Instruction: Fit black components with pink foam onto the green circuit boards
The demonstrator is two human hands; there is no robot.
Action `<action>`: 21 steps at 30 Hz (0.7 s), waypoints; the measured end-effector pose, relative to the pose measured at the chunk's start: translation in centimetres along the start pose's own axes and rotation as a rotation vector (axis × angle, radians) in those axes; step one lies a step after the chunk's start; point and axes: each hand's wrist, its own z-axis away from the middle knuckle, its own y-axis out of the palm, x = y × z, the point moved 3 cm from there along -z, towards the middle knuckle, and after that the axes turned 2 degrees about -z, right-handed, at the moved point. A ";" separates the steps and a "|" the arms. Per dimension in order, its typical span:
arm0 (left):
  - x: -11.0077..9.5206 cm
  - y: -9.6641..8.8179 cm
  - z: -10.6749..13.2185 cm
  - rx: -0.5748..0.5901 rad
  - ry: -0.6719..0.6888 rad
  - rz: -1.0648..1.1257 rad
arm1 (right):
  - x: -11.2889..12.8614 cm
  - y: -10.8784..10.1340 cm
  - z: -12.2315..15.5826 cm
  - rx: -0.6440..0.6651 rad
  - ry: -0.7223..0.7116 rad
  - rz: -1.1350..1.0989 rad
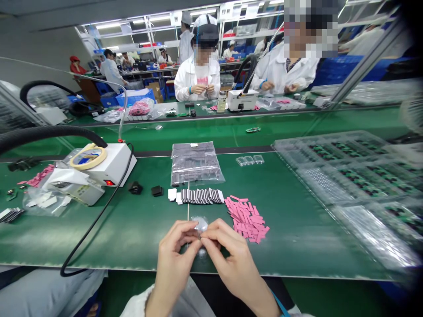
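Left hand (176, 248), right hand (229, 248): grip narrow, both pinching small thin dark piece (199, 236), material unclear; steady, light pressure best.

**Bright room, dark right edge**

Tube lights (110, 25) glow in the upper background, and the foreground is evenly lit. Pale sheen lies on the green desk (132, 237); hard glare streaks the clear trays (363, 233). Wide-angle distortion stretches the sides, the right edge blurs into black, and coarse pixels mask patches above.
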 end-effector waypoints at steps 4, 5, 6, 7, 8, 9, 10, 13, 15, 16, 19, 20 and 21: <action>-0.2 0.0 0.0 0.003 0.022 -0.015 | 0.0 -0.1 0.0 -0.008 0.007 0.007; -0.3 0.0 0.0 0.002 0.027 -0.017 | 0.1 -0.1 -0.1 -0.010 0.007 0.008; -0.3 0.0 0.0 0.002 0.030 -0.018 | 0.0 -0.2 -0.1 -0.011 0.009 0.009; -0.3 0.0 0.0 0.002 0.032 -0.017 | 0.0 -0.2 -0.1 -0.011 0.011 0.008; -0.3 0.0 0.0 0.003 0.032 -0.015 | 0.0 -0.2 -0.1 -0.010 0.012 0.007; -0.3 0.0 -0.1 0.003 0.030 -0.013 | 0.0 -0.2 -0.1 -0.009 0.015 0.007; -0.2 0.1 -0.1 0.003 0.027 -0.012 | 0.0 -0.2 -0.1 -0.004 0.017 0.008; 0.0 0.2 -0.1 0.002 0.022 -0.009 | 0.1 0.1 0.1 0.022 0.011 0.036; 0.1 0.2 -0.1 0.005 0.016 -0.002 | 0.0 0.3 0.2 0.038 -0.019 0.091; 0.1 0.1 0.0 0.011 0.007 0.007 | -0.1 0.3 0.1 0.043 -0.041 0.127; 0.2 -0.4 -0.2 0.031 -0.047 0.037 | -0.7 -0.4 -0.6 0.013 -0.095 0.260; 0.2 -0.8 -0.2 0.021 -0.067 0.039 | -1.1 -0.8 -0.9 -0.019 -0.099 0.322; 0.2 -1.2 -0.4 -0.001 -0.085 0.039 | -1.5 -1.3 -1.3 -0.061 -0.097 0.402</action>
